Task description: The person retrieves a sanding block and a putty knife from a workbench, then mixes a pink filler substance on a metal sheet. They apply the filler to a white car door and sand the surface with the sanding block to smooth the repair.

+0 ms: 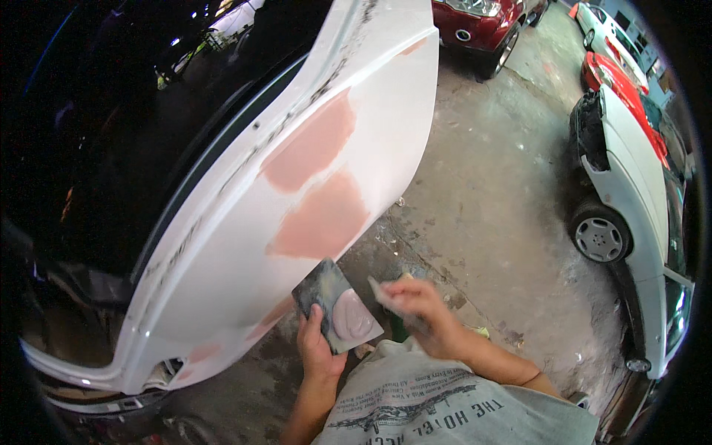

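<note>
My left hand (pixel 320 348) grips a flat, dark, stained mixing board (pixel 324 288) by its near left edge, thumb on top. A round mound of pale pink body filler (pixel 354 317) sits on the board. Just to the right, my right hand (pixel 426 308) is closed around a thin, pale spreader (pixel 377 291), blurred by motion and held apart from the board. In front of me is a white car body panel (pixel 245 245) with salmon-pink filler patches, an upper one (pixel 311 144) and a lower one (pixel 320 219). The board's far corner overlaps the panel's edge in view.
Dark window glass (pixel 133 148) fills the upper left beside the panel. Concrete floor (pixel 497 200) stretches to the right, stained in places. A dark red vehicle (pixel 475 33) stands at the back. Along the right side are a white car (pixel 638 163) and a bright red one (pixel 615 81).
</note>
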Motion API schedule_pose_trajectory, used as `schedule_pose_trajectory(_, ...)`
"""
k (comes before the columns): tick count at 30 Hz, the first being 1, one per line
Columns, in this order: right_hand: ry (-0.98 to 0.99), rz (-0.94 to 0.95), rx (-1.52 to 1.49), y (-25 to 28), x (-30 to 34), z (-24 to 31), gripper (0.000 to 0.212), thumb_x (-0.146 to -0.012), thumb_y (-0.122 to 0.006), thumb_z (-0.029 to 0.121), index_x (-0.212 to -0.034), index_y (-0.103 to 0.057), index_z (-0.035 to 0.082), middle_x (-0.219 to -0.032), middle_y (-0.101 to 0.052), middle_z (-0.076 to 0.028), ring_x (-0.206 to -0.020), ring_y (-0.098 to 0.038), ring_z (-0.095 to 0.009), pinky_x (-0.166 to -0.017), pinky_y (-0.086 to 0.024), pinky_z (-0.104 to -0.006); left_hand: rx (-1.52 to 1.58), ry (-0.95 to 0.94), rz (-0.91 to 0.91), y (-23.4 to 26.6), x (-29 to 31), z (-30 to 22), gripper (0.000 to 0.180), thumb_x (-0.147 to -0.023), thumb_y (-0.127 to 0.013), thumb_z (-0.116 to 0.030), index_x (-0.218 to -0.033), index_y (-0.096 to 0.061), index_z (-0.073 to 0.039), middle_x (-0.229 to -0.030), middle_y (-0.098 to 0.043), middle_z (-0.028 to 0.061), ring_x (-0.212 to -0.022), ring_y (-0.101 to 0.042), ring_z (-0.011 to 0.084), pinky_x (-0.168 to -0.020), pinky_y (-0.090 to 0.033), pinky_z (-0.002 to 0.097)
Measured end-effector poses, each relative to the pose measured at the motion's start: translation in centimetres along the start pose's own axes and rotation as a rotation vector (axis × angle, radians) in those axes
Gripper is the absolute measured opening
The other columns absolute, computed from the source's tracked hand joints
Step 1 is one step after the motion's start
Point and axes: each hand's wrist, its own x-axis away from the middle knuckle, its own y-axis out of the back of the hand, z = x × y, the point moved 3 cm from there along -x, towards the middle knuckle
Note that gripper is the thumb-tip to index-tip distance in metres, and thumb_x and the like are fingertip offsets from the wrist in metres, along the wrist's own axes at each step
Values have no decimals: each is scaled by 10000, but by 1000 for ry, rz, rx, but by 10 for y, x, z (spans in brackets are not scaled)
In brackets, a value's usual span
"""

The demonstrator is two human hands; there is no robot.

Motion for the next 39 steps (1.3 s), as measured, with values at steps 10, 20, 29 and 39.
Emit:
schedule_pose_trajectory(10,99,398,436,-129,101,49,590,-735,-687,-72,-1281,-610,135,-1340,-470,-196,-1269,-462,-404,-1065,-404,-451,56,-55,-125,133,124,-7,332,-964,-581,-192,-1272,-536,-79,-1159,-640,91,-1084,-629,258,-941,-519,437)
schedule_pose_trajectory(20,-715,-583,-1135,-179,128,-4,463,-1061,-390,329,-1390,-427,5,-1400,-513,-151,-1289,-503,-337,-1132,-373,-481,171,-67,-28,211,203,-21,399,-946,-617,-236,-1313,-536,-100,-1237,-626,71,-1142,-602,264,-1007,-475,445)
schedule_pose_trajectory(29,-877,-182,-1135,-242,100,30,618,-1038,-347,518,-1427,-424,44,-1416,-516,-157,-1286,-504,-343,-1131,-350,-491,123,39,149,192,202,-1,434,-940,-613,-191,-1333,-503,-45,-1240,-615,104,-1137,-605,284,-1004,-480,455)
schedule_pose_trajectory(39,-487,-190,-12,-147,74,-139,766,-1041,-257,556,-1559,-156,2,-1639,-106,-192,-1525,-64,-310,-1216,-66,-478,166,94,-168,236,132,46,459,-950,-593,-131,-1375,-470,-9,-1261,-596,129,-1178,-573,307,-1027,-457,453)
